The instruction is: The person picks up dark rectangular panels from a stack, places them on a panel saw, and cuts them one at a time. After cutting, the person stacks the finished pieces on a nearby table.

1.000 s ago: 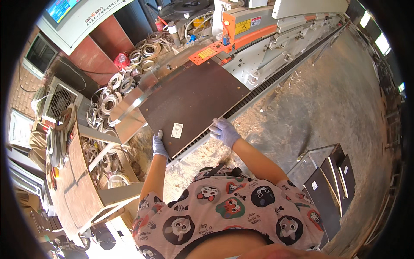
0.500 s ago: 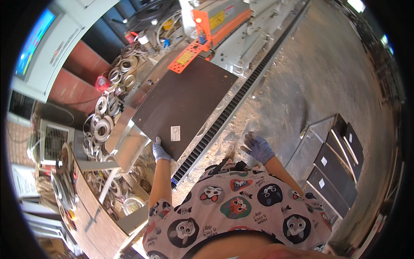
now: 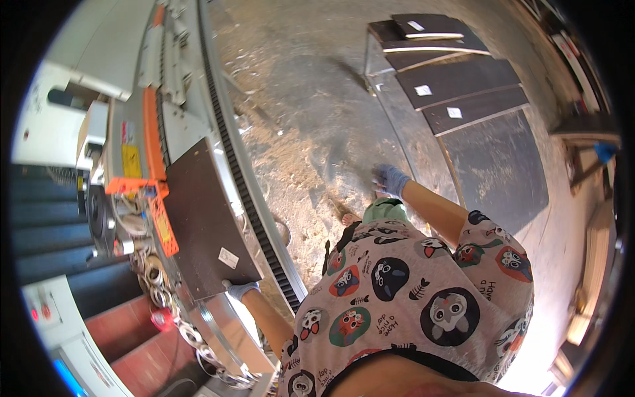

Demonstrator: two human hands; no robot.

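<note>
Pinching a dark panel's (image 3: 202, 218) edge, left hand (image 3: 242, 290).
It lies along the machine's (image 3: 153, 132) edge, white label (image 3: 229, 257) unreadably small; the right hand's (image 3: 391, 180) grip I cannot tell.

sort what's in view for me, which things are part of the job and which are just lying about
Part of the job:
dark board, left hand at its edge
orange-and-grey machine alongside
probably the labelled boards at right

Apparently lying about:
rolls
wood pieces, right edge
red object, unclear what
</note>
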